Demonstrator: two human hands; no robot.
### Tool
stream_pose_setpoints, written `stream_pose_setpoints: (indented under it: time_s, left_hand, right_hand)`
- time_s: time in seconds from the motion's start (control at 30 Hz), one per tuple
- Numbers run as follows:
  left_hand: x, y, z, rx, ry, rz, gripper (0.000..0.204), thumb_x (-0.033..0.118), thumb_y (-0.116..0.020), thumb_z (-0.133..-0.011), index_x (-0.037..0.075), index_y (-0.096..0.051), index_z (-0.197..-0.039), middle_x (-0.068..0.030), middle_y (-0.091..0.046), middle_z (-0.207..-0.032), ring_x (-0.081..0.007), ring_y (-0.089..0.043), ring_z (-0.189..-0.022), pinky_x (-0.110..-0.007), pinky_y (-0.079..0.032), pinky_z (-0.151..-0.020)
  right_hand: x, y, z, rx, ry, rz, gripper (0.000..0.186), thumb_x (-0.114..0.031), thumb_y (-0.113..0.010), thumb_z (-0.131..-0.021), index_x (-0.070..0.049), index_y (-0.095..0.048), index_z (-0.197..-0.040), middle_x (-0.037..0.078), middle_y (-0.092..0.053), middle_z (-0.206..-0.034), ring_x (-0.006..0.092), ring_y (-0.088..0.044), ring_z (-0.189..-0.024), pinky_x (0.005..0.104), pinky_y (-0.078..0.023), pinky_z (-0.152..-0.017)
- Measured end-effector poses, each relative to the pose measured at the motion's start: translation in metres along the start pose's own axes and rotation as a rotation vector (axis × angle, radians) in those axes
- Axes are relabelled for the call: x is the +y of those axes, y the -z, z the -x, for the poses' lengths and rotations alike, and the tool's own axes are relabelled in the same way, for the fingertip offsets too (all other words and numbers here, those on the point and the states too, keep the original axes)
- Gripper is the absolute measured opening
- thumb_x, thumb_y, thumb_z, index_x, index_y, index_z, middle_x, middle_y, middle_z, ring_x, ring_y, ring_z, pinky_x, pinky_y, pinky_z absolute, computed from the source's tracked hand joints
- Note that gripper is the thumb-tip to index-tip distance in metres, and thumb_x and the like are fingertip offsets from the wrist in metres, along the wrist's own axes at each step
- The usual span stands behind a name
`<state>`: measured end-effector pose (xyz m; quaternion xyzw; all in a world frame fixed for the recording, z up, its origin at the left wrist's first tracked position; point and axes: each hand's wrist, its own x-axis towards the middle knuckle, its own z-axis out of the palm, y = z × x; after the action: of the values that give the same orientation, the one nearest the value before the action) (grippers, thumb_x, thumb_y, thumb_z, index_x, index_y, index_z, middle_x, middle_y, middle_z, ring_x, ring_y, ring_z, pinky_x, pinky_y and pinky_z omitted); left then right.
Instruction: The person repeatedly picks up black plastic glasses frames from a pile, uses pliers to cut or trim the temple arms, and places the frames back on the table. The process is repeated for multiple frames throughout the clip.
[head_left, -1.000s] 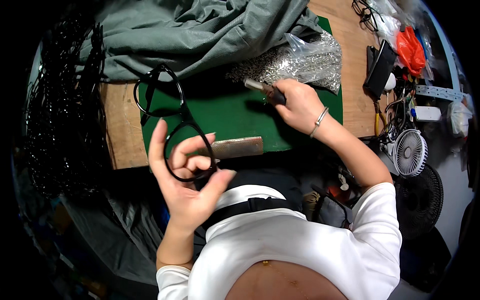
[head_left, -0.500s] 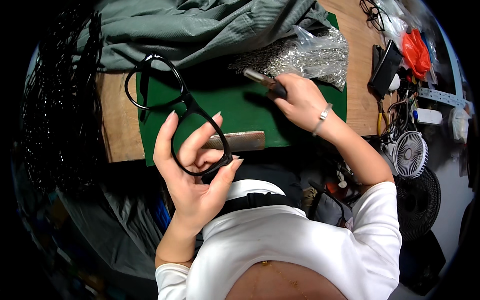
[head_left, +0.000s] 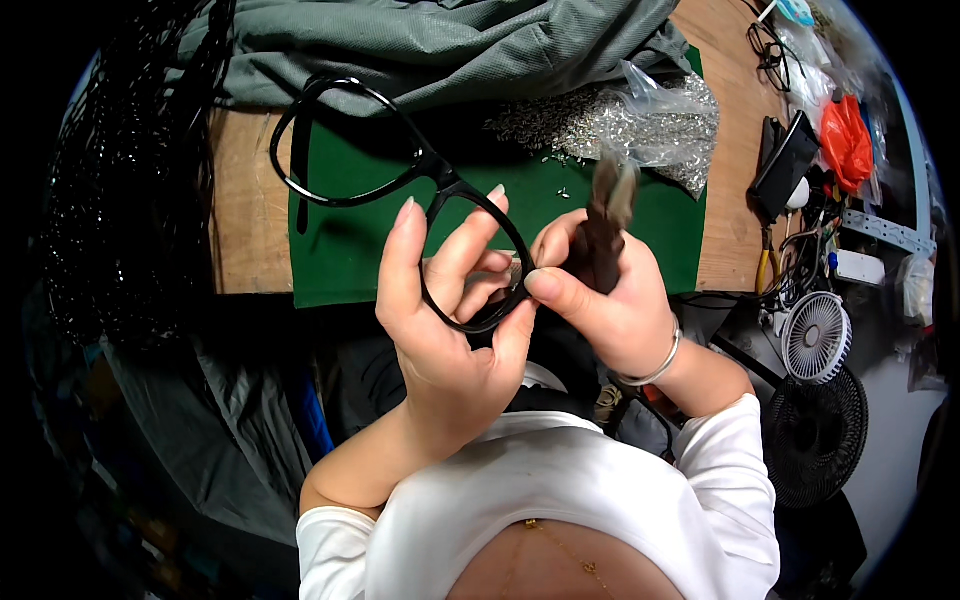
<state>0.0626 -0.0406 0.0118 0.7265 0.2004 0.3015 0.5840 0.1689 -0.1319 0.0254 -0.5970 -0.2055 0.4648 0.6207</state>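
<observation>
My left hand (head_left: 445, 350) grips a glossy black eyeglass frame (head_left: 437, 172) by the rim nearest me, with fingers reaching through and around that rim. The other rim points away to the upper left, and a dark temple arm hangs beneath it. My right hand (head_left: 630, 310) is closed around pliers (head_left: 604, 225) with their jaws pointing away from me, blurred by motion. Its thumb and forefinger meet the frame's near outer corner, beside my left thumb. Whether a small part sits between these fingertips is hidden.
A green mat (head_left: 390, 260) covers part of the wooden table (head_left: 245, 200). Small silvery metal pieces (head_left: 570, 125) spill from a clear plastic bag (head_left: 665, 120). Grey cloth (head_left: 440, 50) lies behind, black strands (head_left: 130, 200) hang left, and a phone (head_left: 785, 165) and white fan (head_left: 817, 335) are right.
My right hand has come down and toward me with the pliers, reaching the frame's corner. My left hand and the eyeglass frame have shifted right. A few metal pieces now lie loose on the mat.
</observation>
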Motion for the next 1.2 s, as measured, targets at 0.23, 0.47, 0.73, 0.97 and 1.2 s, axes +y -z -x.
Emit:
stream_pose_setpoints:
  time_s: [0.23, 0.47, 0.73, 0.97, 1.2]
  left_hand:
    - [0.005, 0.02, -0.011, -0.236, 0.169, 0.199, 0.083, -0.011, -0.061, -0.072, 0.005, -0.007, -0.133, -0.0199, -0.046, -0.123, -0.0184, -0.053, -0.103, -0.027, -0.048, -0.084]
    - [0.021, 0.041, -0.015, -0.242, 0.239, 0.34, 0.087, -0.014, -0.059, -0.07, 0.006, -0.004, -0.134, -0.0215, -0.045, -0.123, -0.0206, -0.058, -0.096, -0.03, -0.049, -0.083]
    - [0.027, 0.058, -0.014, -0.307, 0.316, 0.407, 0.084, -0.015, -0.057, -0.071, 0.005, -0.005, -0.132, -0.023, -0.045, -0.123, -0.0135, -0.058, -0.088, -0.023, -0.048, -0.076]
    - [0.022, 0.055, -0.012, -0.329, 0.378, 0.42, 0.084, -0.013, -0.057, -0.073, 0.005, -0.002, -0.134, -0.0239, -0.043, -0.124, -0.0163, -0.059, -0.09, -0.025, -0.05, -0.076]
    - [0.019, 0.045, -0.014, -0.306, 0.427, 0.393, 0.083, -0.013, -0.057, -0.073, 0.005, -0.004, -0.134, -0.0232, -0.043, -0.124, -0.0178, -0.06, -0.09, -0.025, -0.05, -0.076]
  right_hand:
    - [-0.016, 0.006, -0.007, -0.168, -0.254, -0.039, 0.019, -0.018, -0.062, -0.082, -0.002, -0.053, -0.086, 0.0, -0.056, -0.083, 0.0064, -0.05, -0.077, 0.0217, -0.041, -0.071]
    - [-0.026, -0.001, -0.005, -0.254, -0.153, -0.152, 0.018, -0.014, -0.062, -0.082, -0.001, -0.053, -0.091, 0.001, -0.056, -0.085, 0.008, -0.052, -0.078, 0.0244, -0.043, -0.071]
    - [-0.042, 0.009, -0.007, -0.681, -0.135, 0.621, 0.034, -0.031, -0.051, -0.086, 0.003, -0.054, -0.086, 0.018, -0.057, -0.076, 0.0312, -0.058, -0.073, 0.0376, -0.045, -0.065]
    - [-0.044, 0.006, -0.012, -0.679, -0.142, 0.874, 0.038, -0.033, -0.054, -0.083, 0.003, -0.056, -0.071, 0.018, -0.055, -0.055, 0.0363, -0.056, -0.056, 0.0409, -0.045, -0.056]
    - [-0.035, 0.019, -0.017, -0.689, -0.245, 0.775, 0.046, -0.041, -0.056, -0.081, 0.005, -0.057, -0.076, 0.019, -0.055, -0.058, 0.0333, -0.057, -0.058, 0.0387, -0.045, -0.057]
